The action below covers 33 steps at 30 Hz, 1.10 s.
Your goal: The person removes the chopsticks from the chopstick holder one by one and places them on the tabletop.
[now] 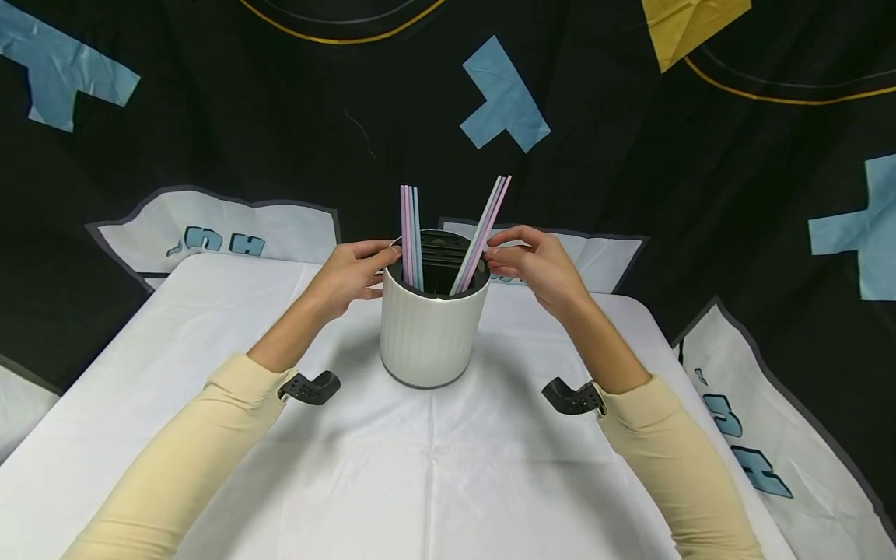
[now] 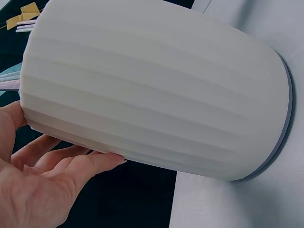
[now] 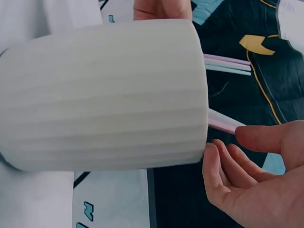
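Note:
A white ribbed cylindrical holder (image 1: 432,334) with a black, slotted inside stands upright on the table. Pink and blue straws (image 1: 411,233) rise from its left side; a bunch of pale, purple and pink straws (image 1: 481,237) leans right. My left hand (image 1: 353,272) holds the holder at its left rim, the thumb at the top edge and the fingers along the outer wall. At the right rim is my right hand (image 1: 535,268), its fingers loosely bent beside the leaning straws. In the right wrist view, the thumb (image 3: 259,137) lies against a pink straw, apart from the other fingers.
A white cloth (image 1: 392,474) with creases covers the table. Behind it hangs a black backdrop (image 1: 301,117) with blue tape patches (image 1: 505,97). White printed panels (image 1: 280,225) show past the table's back edge. Each wrist wears a black strapped device (image 1: 311,387).

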Available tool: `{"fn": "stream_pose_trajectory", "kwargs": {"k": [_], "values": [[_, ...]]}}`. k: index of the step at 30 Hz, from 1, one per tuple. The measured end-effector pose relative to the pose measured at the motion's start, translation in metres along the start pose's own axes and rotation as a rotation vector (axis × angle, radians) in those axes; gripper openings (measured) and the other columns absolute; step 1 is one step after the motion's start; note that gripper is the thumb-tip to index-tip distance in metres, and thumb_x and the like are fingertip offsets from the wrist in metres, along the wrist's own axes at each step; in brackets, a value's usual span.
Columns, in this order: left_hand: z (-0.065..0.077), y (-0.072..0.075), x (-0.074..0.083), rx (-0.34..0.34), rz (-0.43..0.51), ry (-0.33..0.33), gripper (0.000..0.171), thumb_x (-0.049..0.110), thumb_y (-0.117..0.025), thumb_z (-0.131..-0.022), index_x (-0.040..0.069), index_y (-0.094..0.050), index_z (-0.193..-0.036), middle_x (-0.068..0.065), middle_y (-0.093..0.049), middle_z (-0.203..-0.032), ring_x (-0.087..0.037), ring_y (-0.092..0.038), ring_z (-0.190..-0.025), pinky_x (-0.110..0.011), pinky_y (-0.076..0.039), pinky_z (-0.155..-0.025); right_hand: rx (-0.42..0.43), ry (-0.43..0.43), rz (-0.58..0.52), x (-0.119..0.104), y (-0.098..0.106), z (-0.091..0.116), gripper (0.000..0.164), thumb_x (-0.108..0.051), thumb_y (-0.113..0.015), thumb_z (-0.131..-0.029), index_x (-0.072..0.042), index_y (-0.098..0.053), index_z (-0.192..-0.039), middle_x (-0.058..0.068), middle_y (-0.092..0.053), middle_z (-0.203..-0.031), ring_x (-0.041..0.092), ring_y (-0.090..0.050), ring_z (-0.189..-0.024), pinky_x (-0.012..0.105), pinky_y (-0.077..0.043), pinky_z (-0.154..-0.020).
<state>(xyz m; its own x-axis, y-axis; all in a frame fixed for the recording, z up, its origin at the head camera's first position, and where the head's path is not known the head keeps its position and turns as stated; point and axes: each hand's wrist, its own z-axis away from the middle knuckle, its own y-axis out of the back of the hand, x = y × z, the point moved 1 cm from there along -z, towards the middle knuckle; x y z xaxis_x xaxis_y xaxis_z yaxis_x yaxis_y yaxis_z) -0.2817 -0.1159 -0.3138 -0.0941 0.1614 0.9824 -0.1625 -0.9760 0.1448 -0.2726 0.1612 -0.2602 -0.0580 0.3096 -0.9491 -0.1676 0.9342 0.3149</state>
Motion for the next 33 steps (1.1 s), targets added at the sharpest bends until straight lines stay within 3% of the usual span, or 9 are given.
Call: {"fn": "stream_pose_trajectory", "kwargs": {"k": [7,13,23,33], "values": [[0.000,0.001,0.000,-0.001,-0.003,-0.006,0.055,0.034,-0.059,-0.104,0.012,-0.046,-0.153,-0.009,-0.048,-0.156,-0.036,-0.050,-0.140,-0.051,-0.050,-0.107,0.020,0.012,0.020,0.003,-0.011,-0.002,0.022,-0.015,-0.070,-0.096,-0.005,-0.063,-0.115,0.007,-0.070,-0.111,0.026,-0.066,-0.113,0.042,-0.047,-0.112],[0.000,0.002,-0.001,0.004,0.018,-0.010,0.054,0.033,-0.060,-0.104,0.012,-0.048,-0.152,-0.010,-0.049,-0.155,-0.036,-0.050,-0.140,-0.052,-0.050,-0.106,0.068,0.019,0.019,0.005,-0.015,-0.004,0.020,-0.017,-0.073,-0.094,-0.008,-0.063,-0.108,0.002,-0.072,-0.099,0.024,-0.066,-0.108,0.045,-0.048,-0.110],[-0.002,-0.002,-0.002,-0.004,0.016,-0.010,0.053,0.033,-0.060,-0.103,0.012,-0.049,-0.151,-0.010,-0.049,-0.155,-0.035,-0.051,-0.139,-0.052,-0.050,-0.107,0.158,0.085,-0.019,-0.007,-0.006,-0.002,0.017,-0.016,-0.073,-0.094,-0.009,-0.066,-0.107,0.007,-0.073,-0.102,0.023,-0.072,-0.088,0.030,-0.060,-0.089],[-0.001,-0.001,-0.002,0.001,0.007,-0.003,0.054,0.033,-0.060,-0.104,0.012,-0.048,-0.151,-0.010,-0.048,-0.155,-0.036,-0.050,-0.140,-0.051,-0.051,-0.106,0.223,0.180,-0.273,-0.038,0.031,0.008,0.018,-0.014,-0.072,-0.095,-0.008,-0.066,-0.111,0.006,-0.076,-0.100,0.018,-0.077,-0.086,0.030,-0.062,-0.083]]}}
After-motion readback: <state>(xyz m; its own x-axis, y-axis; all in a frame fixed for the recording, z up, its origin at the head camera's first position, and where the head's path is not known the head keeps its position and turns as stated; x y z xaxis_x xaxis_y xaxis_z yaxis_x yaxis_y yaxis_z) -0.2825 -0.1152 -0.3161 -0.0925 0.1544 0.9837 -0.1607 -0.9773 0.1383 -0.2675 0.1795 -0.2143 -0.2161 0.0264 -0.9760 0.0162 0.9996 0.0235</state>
